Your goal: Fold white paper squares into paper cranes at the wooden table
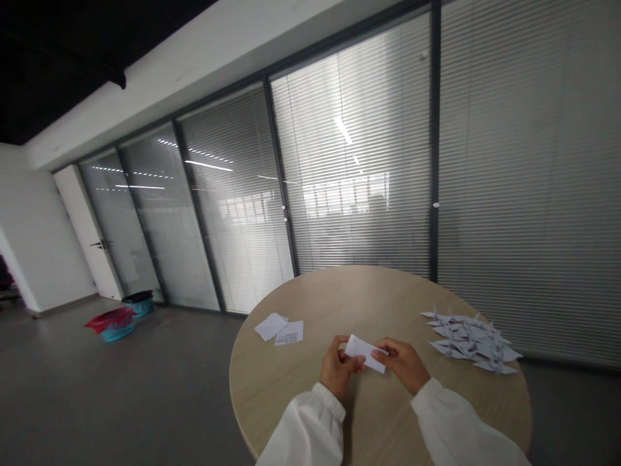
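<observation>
Between my two hands is a folded piece of white paper (366,353), held above the table top. My left hand (338,367) pinches its left end, thumb on the near face. At the right end, my right hand (402,362) grips the paper between thumb and fingers. Off to the right lies a cluster of folded paper cranes (468,340). Left of my hands rest a few loose sheets of white paper (272,325), and one square sheet (290,332) among them carries printed text.
The round wooden table (359,291) stands by a glass partition with blinds (359,155). On the floor at far left are a blue bin with a red liner (114,323) and another with a black liner (139,302). A white door (90,233) is beyond them.
</observation>
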`<state>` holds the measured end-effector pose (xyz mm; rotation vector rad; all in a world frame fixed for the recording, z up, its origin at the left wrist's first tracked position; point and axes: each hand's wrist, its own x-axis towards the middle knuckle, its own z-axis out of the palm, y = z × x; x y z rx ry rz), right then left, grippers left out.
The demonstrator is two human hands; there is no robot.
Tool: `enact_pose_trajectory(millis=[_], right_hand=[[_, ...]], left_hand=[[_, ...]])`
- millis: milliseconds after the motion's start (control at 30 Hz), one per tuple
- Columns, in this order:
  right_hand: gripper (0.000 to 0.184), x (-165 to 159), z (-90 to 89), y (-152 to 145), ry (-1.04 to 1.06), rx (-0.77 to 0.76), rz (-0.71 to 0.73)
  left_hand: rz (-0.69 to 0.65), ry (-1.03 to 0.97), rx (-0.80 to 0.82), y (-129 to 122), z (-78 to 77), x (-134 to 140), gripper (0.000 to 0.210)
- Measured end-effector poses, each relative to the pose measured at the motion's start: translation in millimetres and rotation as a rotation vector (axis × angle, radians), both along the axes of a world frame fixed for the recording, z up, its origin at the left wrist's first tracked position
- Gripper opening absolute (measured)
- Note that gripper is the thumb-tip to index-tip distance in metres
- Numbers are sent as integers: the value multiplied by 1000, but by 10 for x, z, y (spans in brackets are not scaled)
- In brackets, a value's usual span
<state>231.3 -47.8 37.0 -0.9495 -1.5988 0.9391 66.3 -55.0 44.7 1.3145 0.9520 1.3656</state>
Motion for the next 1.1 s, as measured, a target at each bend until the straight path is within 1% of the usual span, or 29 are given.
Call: enact_pose_trajectory(millis=[100,200,300,467,633,867,967,1100], right_hand=[[38,14,8,-5,15,-5,-8],[38,23,21,-14,33,-2,1],[36,24,24,-18,32,11,1],[36,18,19,-14,24,-3,6],[39,18,46,-17,29,-16,-21],[38,16,72,-38,38,-21,-21],[37,16,75,-40,63,-14,-26],[37,10,88,-49,79,-12,-16]], left_hand=[[10,-40,-26,30,-1,-22,47],[42,-83,-36,39,25,-40,41],[63,-82,-41,27,52,-45,36],[59,-91,-75,10,76,-50,36],[82,-151,-61,8,102,-83,34],[106,-167,-27,10,104,-95,33],[82,-172,-71,18,92,-84,37],[-35,-62,-159,6,49,-39,38]])
